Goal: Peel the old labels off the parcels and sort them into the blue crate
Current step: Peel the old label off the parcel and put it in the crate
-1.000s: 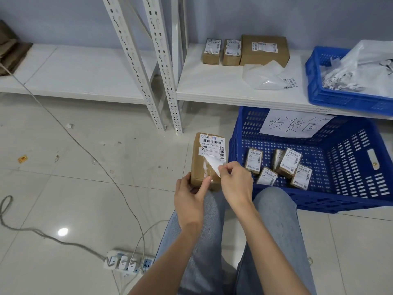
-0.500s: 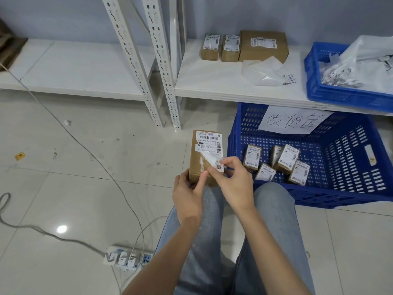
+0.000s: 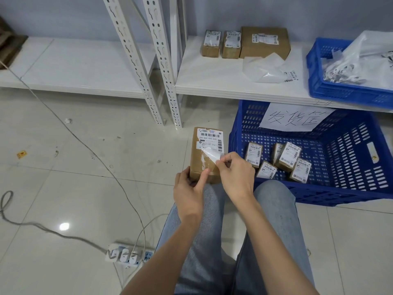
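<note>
A brown cardboard parcel [image 3: 198,161] stands on my knees, held at its near end by my left hand [image 3: 190,185], thumb on its top face. My right hand [image 3: 235,172] pinches the curled lower corner of the white label [image 3: 209,140], lifted off the box with its blank underside showing. The label's upper part still sticks to the parcel. To the right on the floor sits the blue crate [image 3: 348,188] with a handwritten paper sign and several small labelled parcels [image 3: 290,154] inside.
On the white shelf [image 3: 212,81] stand three more labelled parcels [image 3: 264,41] and a clear plastic bag [image 3: 265,70]. A second blue crate [image 3: 325,86] with white bags sits at the shelf's right. A cable and power strip [image 3: 127,255] lie on the tiled floor at left.
My right hand has shifted its pinch on the label's lower corner and peeled it a little further up the parcel. My left hand keeps holding the parcel's near end.
</note>
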### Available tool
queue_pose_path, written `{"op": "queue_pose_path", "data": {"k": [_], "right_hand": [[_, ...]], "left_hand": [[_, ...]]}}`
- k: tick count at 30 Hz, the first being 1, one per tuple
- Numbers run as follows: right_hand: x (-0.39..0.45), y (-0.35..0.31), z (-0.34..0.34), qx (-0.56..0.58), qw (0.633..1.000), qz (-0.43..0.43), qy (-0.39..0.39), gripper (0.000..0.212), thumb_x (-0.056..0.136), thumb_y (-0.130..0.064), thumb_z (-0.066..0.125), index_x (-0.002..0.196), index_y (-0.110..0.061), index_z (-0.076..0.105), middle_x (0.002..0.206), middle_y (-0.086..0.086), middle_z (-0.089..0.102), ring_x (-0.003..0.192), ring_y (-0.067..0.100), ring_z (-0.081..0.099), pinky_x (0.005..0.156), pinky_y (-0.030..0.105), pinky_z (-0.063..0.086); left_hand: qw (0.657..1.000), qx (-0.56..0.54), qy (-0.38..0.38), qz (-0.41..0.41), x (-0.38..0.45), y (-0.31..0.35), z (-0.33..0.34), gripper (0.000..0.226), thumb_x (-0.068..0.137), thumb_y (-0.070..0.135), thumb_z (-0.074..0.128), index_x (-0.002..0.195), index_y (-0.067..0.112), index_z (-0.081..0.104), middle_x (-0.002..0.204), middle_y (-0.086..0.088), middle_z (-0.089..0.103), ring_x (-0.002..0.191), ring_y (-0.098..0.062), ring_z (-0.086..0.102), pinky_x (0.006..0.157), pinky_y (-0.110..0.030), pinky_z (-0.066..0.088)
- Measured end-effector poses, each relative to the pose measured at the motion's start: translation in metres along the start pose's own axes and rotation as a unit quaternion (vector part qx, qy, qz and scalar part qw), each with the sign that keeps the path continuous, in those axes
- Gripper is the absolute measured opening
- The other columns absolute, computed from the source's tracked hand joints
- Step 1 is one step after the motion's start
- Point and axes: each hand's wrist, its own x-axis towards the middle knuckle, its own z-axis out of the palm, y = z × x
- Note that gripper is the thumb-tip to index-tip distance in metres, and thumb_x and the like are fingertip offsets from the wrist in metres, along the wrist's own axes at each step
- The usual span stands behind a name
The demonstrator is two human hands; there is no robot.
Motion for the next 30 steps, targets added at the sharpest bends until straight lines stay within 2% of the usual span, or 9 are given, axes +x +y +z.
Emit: {"op": "queue_pose_path", "data": {"k": [6,10,11,14,17,20,24,27,30], "right_hand": [[0.004,0.004,0.001,0.126,0.99,0.067,0.007,0.008,0.091,-0.026,0.064,0.09,-0.019,0.068,0.103,-0.004,0.072,0.096,0.013,0.063,0.097,0.037,0.044],[-0.002,0.008,0.003,0.277,0.956,0.099,0.005,0.005,0.086,-0.029,0.07,0.083,-0.025,0.07,0.092,-0.008,0.072,0.088,0.007,0.066,0.091,0.041,0.052],[-0.004,0.009,0.002,0.284,0.955,0.088,0.006,0.006,0.084,-0.031,0.072,0.084,-0.026,0.069,0.094,-0.01,0.071,0.088,0.004,0.066,0.09,0.04,0.053],[-0.009,0.014,0.003,0.202,0.979,0.026,-0.007,0.019,0.078,-0.034,0.078,0.093,-0.028,0.068,0.106,-0.02,0.066,0.098,0.002,0.064,0.087,0.03,0.053],[-0.009,0.013,0.006,0.139,0.99,-0.022,0.015,0.007,0.084,-0.021,0.073,0.09,-0.024,0.07,0.1,-0.021,0.063,0.095,0.004,0.063,0.088,0.032,0.053],[-0.005,0.008,0.004,0.088,0.996,-0.017,0.023,0.006,0.092,-0.017,0.064,0.091,-0.017,0.07,0.1,-0.008,0.071,0.087,0.01,0.065,0.092,0.034,0.049],[0.0,0.005,0.002,0.06,0.998,0.004,0.021,0.01,0.094,-0.021,0.061,0.096,-0.016,0.069,0.104,-0.004,0.072,0.09,0.012,0.065,0.09,0.025,0.045],[0.006,0.004,-0.003,0.07,0.997,0.031,0.01,0.013,0.094,-0.024,0.06,0.097,-0.016,0.069,0.103,-0.003,0.072,0.098,0.015,0.064,0.096,0.036,0.045],[0.011,0.006,-0.005,0.081,0.996,0.044,0.003,0.014,0.094,-0.026,0.059,0.096,-0.017,0.07,0.102,-0.003,0.072,0.096,0.014,0.064,0.095,0.039,0.046]], "left_hand": [[1.0,-0.004,-0.003,-0.01,0.0,0.0,0.0,0.052,0.084,0.045,0.071,0.12,0.008,0.065,0.104,0.004,0.062,0.08,0.02,0.057,0.071,-0.001,0.044],[1.0,-0.014,-0.001,-0.024,0.001,0.0,0.0,0.046,0.087,0.044,0.068,0.114,0.007,0.068,0.1,0.002,0.064,0.078,0.015,0.058,0.069,-0.001,0.042],[1.0,-0.014,0.0,-0.023,0.001,0.0,-0.001,0.045,0.087,0.044,0.068,0.112,0.007,0.068,0.099,0.002,0.064,0.078,0.016,0.058,0.068,0.0,0.042],[1.0,-0.009,-0.004,-0.017,0.001,-0.001,0.0,0.043,0.087,0.043,0.068,0.109,0.006,0.069,0.096,0.001,0.063,0.078,0.019,0.056,0.067,0.001,0.041],[1.0,0.001,-0.003,-0.01,0.0,-0.001,0.0,0.045,0.087,0.043,0.068,0.111,0.006,0.069,0.097,0.001,0.062,0.079,0.02,0.055,0.068,0.001,0.041],[1.0,0.009,-0.004,-0.008,0.001,-0.001,0.0,0.047,0.086,0.045,0.068,0.116,0.008,0.068,0.099,0.003,0.062,0.08,0.02,0.055,0.07,0.001,0.041],[1.0,0.008,0.002,-0.014,0.002,-0.001,-0.001,0.05,0.085,0.048,0.068,0.115,0.008,0.068,0.099,0.003,0.063,0.079,0.009,0.06,0.071,-0.001,0.042],[1.0,0.007,0.002,-0.018,0.002,-0.002,-0.001,0.05,0.084,0.049,0.069,0.115,0.009,0.067,0.099,0.004,0.064,0.08,0.011,0.06,0.069,-0.001,0.042],[1.0,0.007,-0.002,-0.016,0.001,-0.002,0.0,0.051,0.084,0.048,0.069,0.116,0.009,0.066,0.1,0.004,0.064,0.081,0.018,0.057,0.07,0.0,0.043]]}}
